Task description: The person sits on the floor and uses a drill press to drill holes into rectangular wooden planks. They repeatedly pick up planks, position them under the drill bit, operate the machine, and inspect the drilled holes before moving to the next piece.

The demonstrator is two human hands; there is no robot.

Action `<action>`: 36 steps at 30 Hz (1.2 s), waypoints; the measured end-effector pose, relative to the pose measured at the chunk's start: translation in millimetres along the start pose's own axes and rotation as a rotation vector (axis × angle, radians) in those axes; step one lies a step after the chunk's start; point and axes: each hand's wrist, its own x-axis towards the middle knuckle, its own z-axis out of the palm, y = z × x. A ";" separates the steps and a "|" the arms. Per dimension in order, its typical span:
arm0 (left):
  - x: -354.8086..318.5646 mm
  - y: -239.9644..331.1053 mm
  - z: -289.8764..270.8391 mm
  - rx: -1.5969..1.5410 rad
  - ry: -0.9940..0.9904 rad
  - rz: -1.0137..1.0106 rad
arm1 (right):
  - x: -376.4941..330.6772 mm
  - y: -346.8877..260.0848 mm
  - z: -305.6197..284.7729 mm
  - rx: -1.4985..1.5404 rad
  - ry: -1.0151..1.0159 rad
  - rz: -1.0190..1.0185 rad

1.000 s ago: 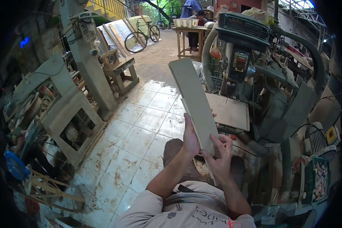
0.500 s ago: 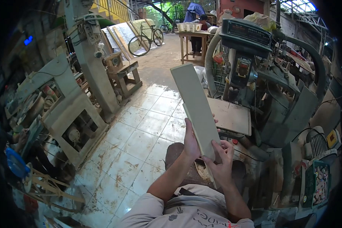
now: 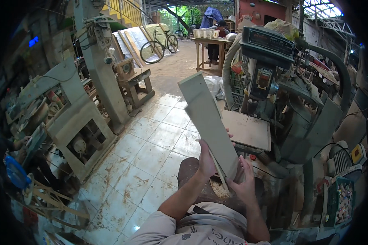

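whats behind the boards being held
Visible around the boards: tiled floor, whitish plastic and a pale panel below the drill. What lies directly behind is covered, including part of the left hand.

White tiled floor (image 3: 151,146), centre and lower left of frame, brown smears (image 3: 141,179) and dirt scattered on it; toward upper centre it turns into brownish paving (image 3: 176,68), bicycle (image 3: 164,43) standing on that. Wooden table (image 3: 211,41), upper centre, carries a white plastic basket (image 3: 205,34) toward its left end, pale bundle (image 3: 232,37) at its right. Low worn stand (image 3: 141,77), upper left, rests on the floor with a boxy thing (image 3: 124,68) on top.
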 end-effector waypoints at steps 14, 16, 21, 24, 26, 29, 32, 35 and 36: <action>-38.3 -23.5 0.7 0.450 -0.247 0.238 | -8.2 33.5 3.6 0.186 -0.104 0.034; -38.5 -20.0 4.8 0.416 -0.224 0.222 | -8.2 33.1 2.8 0.187 -0.110 0.040; -34.3 -25.4 3.2 0.397 -0.191 0.244 | -7.5 28.2 -4.1 0.141 -0.138 0.068; -29.8 -16.6 6.1 0.226 -0.108 0.148 | -8.2 26.2 -8.8 0.040 -0.173 0.016; -21.5 -4.5 1.0 0.062 -0.028 0.081 | -5.4 11.9 -12.8 0.091 -0.194 0.041; -4.3 23.7 -23.1 -0.364 0.100 0.093 | -6.3 3.4 -30.2 0.061 -0.233 0.156; 11.5 51.1 -43.0 -0.096 0.501 0.104 | -19.6 20.0 -63.4 0.027 -0.266 0.200; 12.4 51.3 -104.5 -0.291 0.459 0.094 | -36.3 28.7 -77.2 0.460 -0.309 0.343; 12.1 47.5 -132.0 -0.372 0.442 0.067 | -38.2 27.6 -78.2 0.661 -0.344 0.329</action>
